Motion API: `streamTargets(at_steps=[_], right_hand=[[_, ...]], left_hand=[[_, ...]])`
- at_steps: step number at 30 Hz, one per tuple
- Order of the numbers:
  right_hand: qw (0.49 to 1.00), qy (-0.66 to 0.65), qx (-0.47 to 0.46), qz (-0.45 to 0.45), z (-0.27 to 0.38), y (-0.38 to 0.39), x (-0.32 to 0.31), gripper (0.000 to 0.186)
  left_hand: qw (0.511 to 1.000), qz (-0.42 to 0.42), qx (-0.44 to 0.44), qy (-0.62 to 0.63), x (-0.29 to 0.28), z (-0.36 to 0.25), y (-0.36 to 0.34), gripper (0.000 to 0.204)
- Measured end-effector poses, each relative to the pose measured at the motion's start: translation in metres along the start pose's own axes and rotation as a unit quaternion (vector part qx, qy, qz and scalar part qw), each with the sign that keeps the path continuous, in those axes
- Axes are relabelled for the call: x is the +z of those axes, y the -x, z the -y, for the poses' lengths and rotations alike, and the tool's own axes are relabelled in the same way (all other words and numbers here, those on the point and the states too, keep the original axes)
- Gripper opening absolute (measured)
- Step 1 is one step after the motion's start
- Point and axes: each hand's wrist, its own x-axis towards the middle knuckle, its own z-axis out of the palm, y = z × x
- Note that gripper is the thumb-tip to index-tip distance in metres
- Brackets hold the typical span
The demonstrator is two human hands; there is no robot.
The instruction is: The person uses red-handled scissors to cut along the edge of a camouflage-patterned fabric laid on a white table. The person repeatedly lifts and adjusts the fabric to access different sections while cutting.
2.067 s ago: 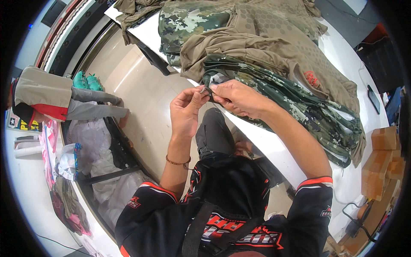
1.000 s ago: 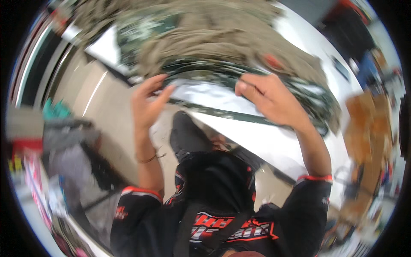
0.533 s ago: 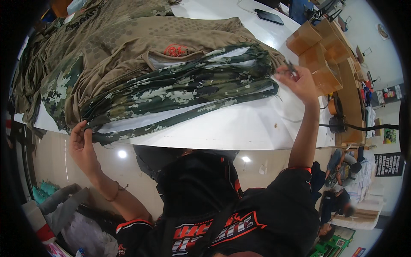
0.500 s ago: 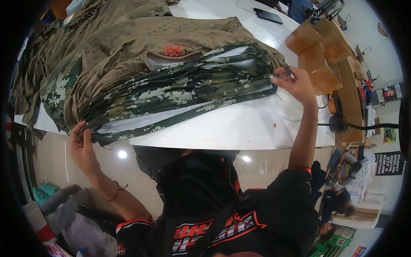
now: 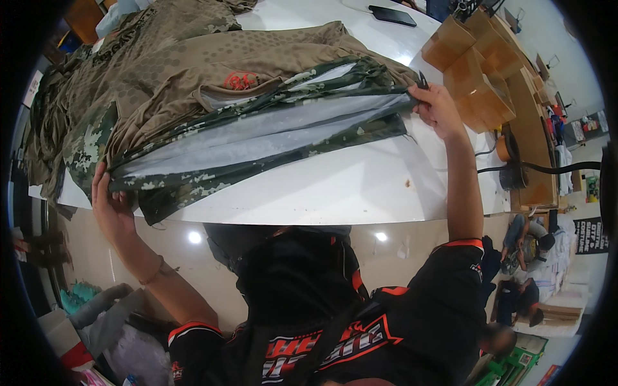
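A brown shirt (image 5: 193, 61) with a hexagon pattern and a red print lies on the white table (image 5: 360, 186). Along its near side stretches green camouflage fabric (image 5: 360, 133), its pale inner face showing in a long band. At the left end my left hand (image 5: 114, 204) pinches the fabric near the table's edge. My right hand (image 5: 439, 110) grips the other end, fingers closed on it. A small dark pointed tool (image 5: 422, 80), perhaps thread snips, sticks up from the right hand; most of it is hidden.
Beyond the shirt lies a black phone (image 5: 393, 16) with a cable. Open cardboard boxes (image 5: 473, 90) stand at the right, near a tape roll (image 5: 507, 147) and a black cable (image 5: 560, 168). Other people (image 5: 524, 241) sit farther off at the right.
My right hand has moved slightly up, its fingers now closed on the fabric. My left hand has shifted a little left. The camouflage fabric has spread, showing more of its pale inner face.
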Motion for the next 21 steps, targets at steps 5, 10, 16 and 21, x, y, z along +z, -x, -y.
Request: streamTargets(at_steps=[5, 10, 16, 21], right_hand=[[0.984, -0.174, 0.042, 0.018, -0.006, -0.037, 0.002, 0.022], [0.968, -0.245, 0.061, 0.003, -0.018, -0.049, 0.013, 0.022], [0.965, -0.257, 0.024, -0.046, -0.022, -0.048, 0.008, 0.030], [0.977, -0.199, -0.009, -0.080, -0.023, -0.033, 0.042, 0.029]], left_hand=[[0.993, 0.083, -0.054, 0.058, -0.037, 0.002, -0.052, 0.044], [0.992, 0.111, -0.050, 0.025, -0.002, 0.016, -0.038, 0.045], [0.978, 0.193, 0.012, 0.078, 0.000, 0.016, -0.023, 0.049], [0.970, 0.193, -0.011, 0.148, 0.005, 0.021, -0.031, 0.048]])
